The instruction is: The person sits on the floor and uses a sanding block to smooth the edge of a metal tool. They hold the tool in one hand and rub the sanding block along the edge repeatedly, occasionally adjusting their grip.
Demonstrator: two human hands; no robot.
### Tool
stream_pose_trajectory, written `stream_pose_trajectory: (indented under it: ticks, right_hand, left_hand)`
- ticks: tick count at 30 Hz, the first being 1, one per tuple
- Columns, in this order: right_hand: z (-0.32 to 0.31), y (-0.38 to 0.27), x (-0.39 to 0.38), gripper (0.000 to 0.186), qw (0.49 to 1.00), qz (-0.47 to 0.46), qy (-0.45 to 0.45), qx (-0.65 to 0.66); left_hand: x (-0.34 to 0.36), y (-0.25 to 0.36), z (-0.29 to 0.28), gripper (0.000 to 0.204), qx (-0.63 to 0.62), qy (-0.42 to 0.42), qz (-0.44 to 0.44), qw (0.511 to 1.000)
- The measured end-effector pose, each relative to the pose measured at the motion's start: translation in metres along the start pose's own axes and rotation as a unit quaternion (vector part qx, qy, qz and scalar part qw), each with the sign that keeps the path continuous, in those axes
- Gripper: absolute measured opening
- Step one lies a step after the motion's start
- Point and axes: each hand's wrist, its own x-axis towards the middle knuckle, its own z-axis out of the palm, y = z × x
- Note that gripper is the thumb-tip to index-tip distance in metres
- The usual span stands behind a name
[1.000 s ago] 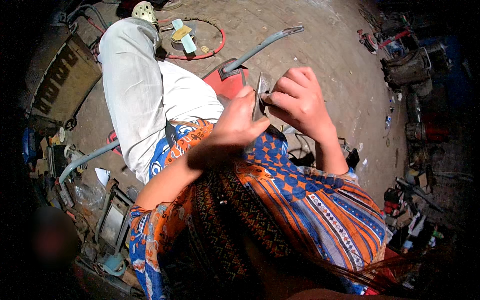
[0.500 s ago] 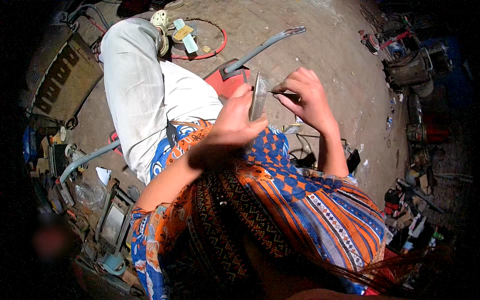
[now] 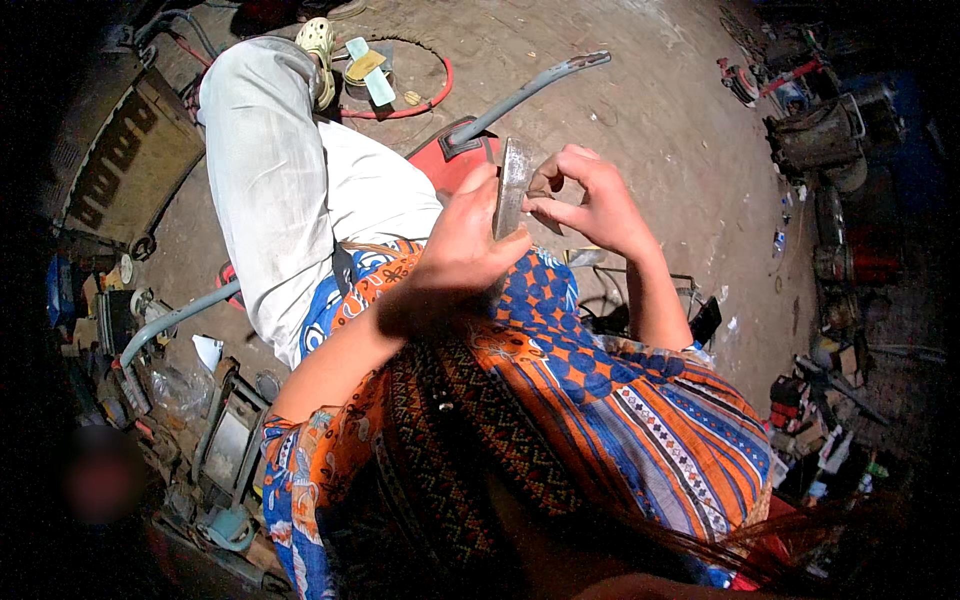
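My left hand is wrapped around a flat, worn grey metal piece, held upright in front of my lap with the thumb at its lower end. Close by its right face is my right hand, its thumb and index finger brought together in a pinch near the metal. Something small and dark seems to sit in that pinch, but the fingers hide what it is. Under the hands lies my orange and blue patterned top.
A red chair seat with a bent grey tube stands beyond my hands. On the floor are a red hose and, at left, a metal-framed item. Machine parts and clutter line the right side.
My right hand has moved left and slightly down, bringing its pinched fingers up to the metal piece. My left hand keeps its grip, with the piece tilted slightly differently.
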Motion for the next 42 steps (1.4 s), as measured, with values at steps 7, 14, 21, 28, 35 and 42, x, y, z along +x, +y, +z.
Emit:
stream_pose_trajectory:
  ticks: [7, 14, 21, 28, 35, 42]
  right_hand:
    - [0.003, 0.027, -0.009, 0.062, 0.993, 0.066, -0.092, 0.036]
    - [0.01, 0.025, -0.002, 0.03, 0.966, 0.149, -0.107, 0.185]
    - [0.017, 0.032, -0.006, 0.025, 0.952, 0.187, -0.044, 0.24]
    - [0.017, 0.034, 0.002, 0.019, 0.994, -0.038, 0.098, -0.034]
    - [0.011, 0.029, 0.005, 0.03, 0.964, -0.083, 0.211, -0.14]
    - [0.02, 0.025, 0.007, 0.028, 0.924, -0.168, 0.255, -0.231]
  left_hand:
    - [0.003, -0.014, -0.006, 0.026, -0.009, 0.076, 0.004, 0.997]
    - [0.006, -0.014, -0.019, 0.022, -0.027, 0.131, 0.002, 0.991]
    - [0.004, -0.018, -0.011, 0.024, -0.008, 0.103, 0.018, 0.994]
    - [0.004, -0.016, -0.011, 0.026, -0.028, 0.065, 0.025, 0.997]
    - [0.002, -0.012, -0.013, 0.028, -0.032, 0.066, -0.015, 0.997]
    - [0.003, -0.01, -0.01, 0.027, -0.055, 0.05, -0.071, 0.995]
